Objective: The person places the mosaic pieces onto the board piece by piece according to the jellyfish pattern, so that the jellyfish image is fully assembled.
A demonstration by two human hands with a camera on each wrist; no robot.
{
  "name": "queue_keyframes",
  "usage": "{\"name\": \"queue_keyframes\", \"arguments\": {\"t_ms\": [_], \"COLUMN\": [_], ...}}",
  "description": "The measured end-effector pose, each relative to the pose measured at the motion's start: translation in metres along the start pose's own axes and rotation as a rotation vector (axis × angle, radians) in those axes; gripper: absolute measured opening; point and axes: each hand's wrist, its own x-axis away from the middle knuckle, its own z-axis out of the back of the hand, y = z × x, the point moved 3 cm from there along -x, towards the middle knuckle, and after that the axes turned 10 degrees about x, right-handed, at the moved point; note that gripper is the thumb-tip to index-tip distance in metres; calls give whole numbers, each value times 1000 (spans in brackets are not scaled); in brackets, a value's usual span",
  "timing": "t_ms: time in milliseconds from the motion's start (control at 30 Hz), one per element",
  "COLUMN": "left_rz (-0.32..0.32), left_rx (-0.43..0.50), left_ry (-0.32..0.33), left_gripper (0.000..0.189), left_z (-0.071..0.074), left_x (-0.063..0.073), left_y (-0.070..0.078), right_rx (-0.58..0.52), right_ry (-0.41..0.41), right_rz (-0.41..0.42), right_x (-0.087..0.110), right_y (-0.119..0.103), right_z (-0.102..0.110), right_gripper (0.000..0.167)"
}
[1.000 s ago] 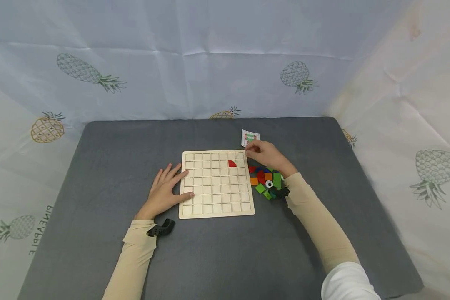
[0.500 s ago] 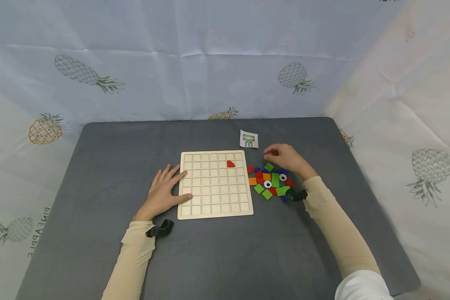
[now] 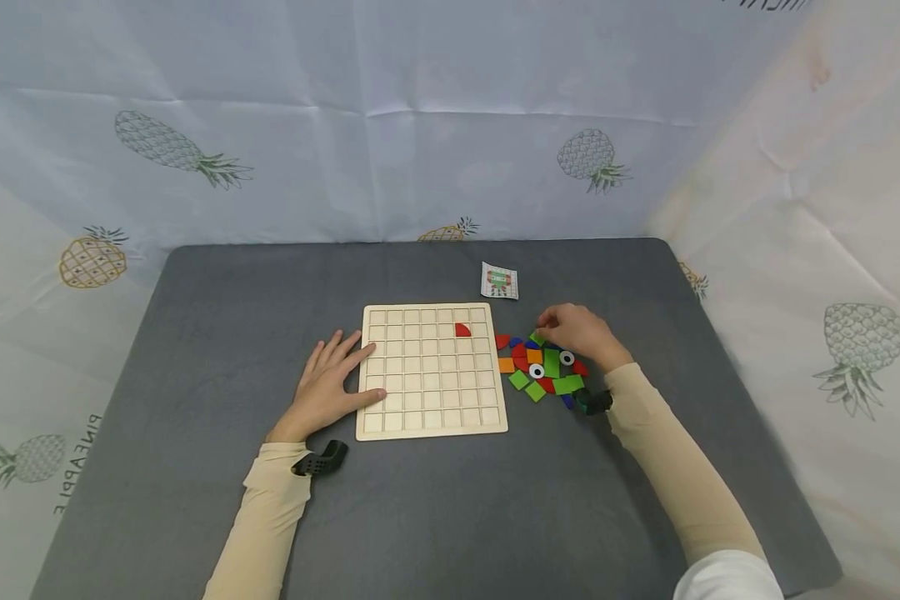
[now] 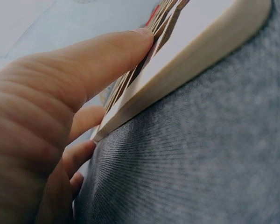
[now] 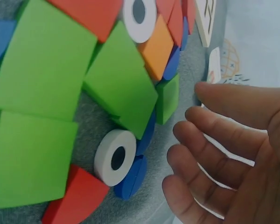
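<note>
My left hand (image 3: 324, 397) rests on the left edge of a pale wooden grid board (image 3: 432, 375), with its thumb (image 4: 116, 51) and index finger on the rim and the other fingers on the table. A red quarter-round piece (image 3: 462, 330) lies in one cell near the board's upper right. On the right, my right hand (image 3: 581, 335) hovers at the far side of a pile of coloured pieces, its fingers loosely bent. Closest to its fingertips is a small green square (image 5: 168, 99). A gap shows between them in the right wrist view, and nothing is held.
Around the pile lie green blocks (image 3: 551, 363), orange squares (image 3: 506, 365), red and blue rounded pieces, and two white discs with black centres (image 5: 115, 157). A small printed card (image 3: 499, 281) lies beyond the board. The grey table (image 3: 420, 508) meets a pineapple-print cloth behind.
My right hand has moved right, from the board's upper right corner past the card, then down toward the green square. The left hand stays on the board.
</note>
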Motion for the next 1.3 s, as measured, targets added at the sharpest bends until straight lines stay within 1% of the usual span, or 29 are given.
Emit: {"name": "queue_keyframes", "arguments": {"t_ms": [167,267,400,533,667,767,867,1000,1200,1300], "left_rz": [-1,-3,-6,-5,-5,-11,-21,-20,-1,0], "left_rx": [1,5,4,5,10,17,16,7,4,14], "left_ry": [1,4,10,11,9,17,29,30,9,11], "left_gripper": [90,90,89,89,88,88,87,87,87,84], "left_z": [0,0,1,1,1,1,1,1,1,1], "left_x": [0,1,1,1,1,2,2,2,2,2], "left_y": [1,1,1,1,1,2,3,3,3,3], "right_rx": [64,95,93,39,-57,-140,-202,-236,-272,-292], "right_ry": [-11,1,18,32,34,35,42,62,84,83], "right_rz": [-1,-1,15,48,96,132,142,146,194,213], "right_x": [0,0,0,-2,-4,-5,-7,-11,-19,-22], "right_y": [0,0,-1,-1,1,2,-1,-7,-24,-33], "right_z": [-4,-5,-6,-8,-7,-3,4,15,27,30], "right_gripper": [38,37,35,31,23,20,19,20,21,21]}}
